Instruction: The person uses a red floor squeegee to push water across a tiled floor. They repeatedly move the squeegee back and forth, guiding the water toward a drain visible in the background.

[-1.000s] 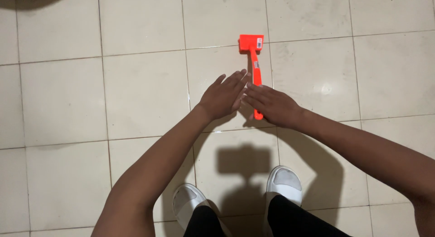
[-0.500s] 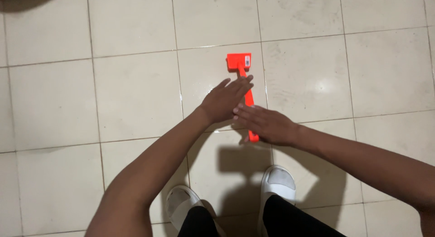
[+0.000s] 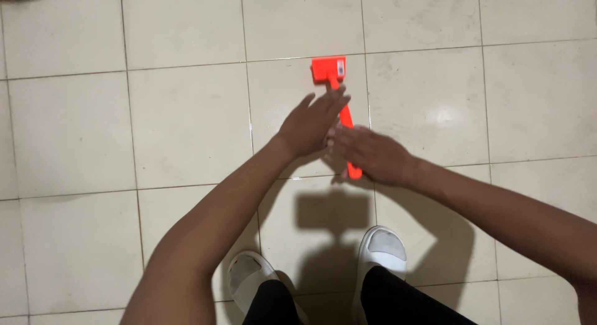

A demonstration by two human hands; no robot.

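Note:
A bright orange hammer-shaped tool (image 3: pixel 329 70) lies on the pale tiled floor (image 3: pixel 186 120), head away from me and handle pointing toward my feet. My left hand (image 3: pixel 311 123) is stretched out flat, its fingertips over the handle just below the head. My right hand (image 3: pixel 373 154) lies palm down across the lower part of the handle, fingers extended and touching the left hand. The handle's end (image 3: pixel 354 173) sticks out beneath it. Neither hand's fingers are curled around the tool.
My two feet in white slip-on shoes (image 3: pixel 382 250) stand just below the hands, with dark trouser legs above them. A shadow of my head and the camera falls on the tiles between hands and feet. Grout lines cross the floor.
Both hands have stayed over the orange tool. My left fingers have slid further across the handle toward the head. The view has shifted slightly.

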